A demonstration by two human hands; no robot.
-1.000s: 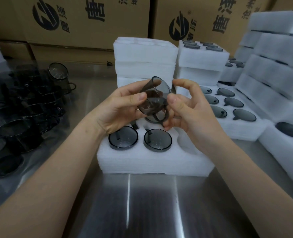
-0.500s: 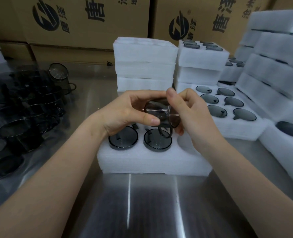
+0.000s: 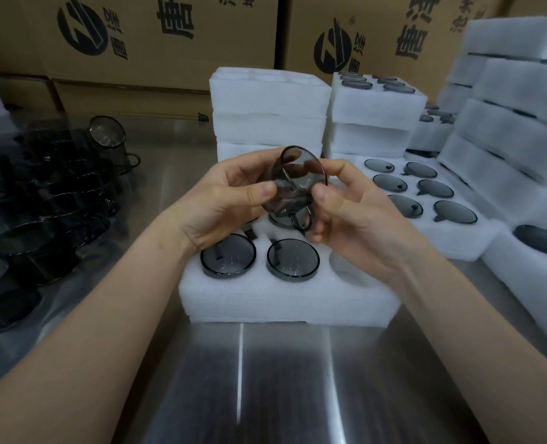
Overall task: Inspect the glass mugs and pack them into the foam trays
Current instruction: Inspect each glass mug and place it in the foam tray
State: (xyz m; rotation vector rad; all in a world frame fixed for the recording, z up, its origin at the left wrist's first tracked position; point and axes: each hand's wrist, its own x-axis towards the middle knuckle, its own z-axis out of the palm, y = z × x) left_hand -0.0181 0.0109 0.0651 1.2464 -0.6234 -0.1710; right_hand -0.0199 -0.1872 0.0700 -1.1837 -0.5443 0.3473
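While both hands (image 3: pixel 224 200) grip mug (image 3: pixel 293 184) | carton (image 3: pixel 157 36) lettering unreadable

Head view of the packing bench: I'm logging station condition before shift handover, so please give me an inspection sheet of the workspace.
Surface: shiny steel bench, bare in front.
Job's things: smoky grey glass mug held tilted above the white foam tray; two mugs seated in its front row, right front pocket open.
Clutter: unpacked dark glass mugs crowded at the left.
Hands: left hand and right hand both grip the mug.
Cables: nothing seen.
Surroundings: filled foam tray and stacked foam trays behind; printed cardboard boxes at the back.
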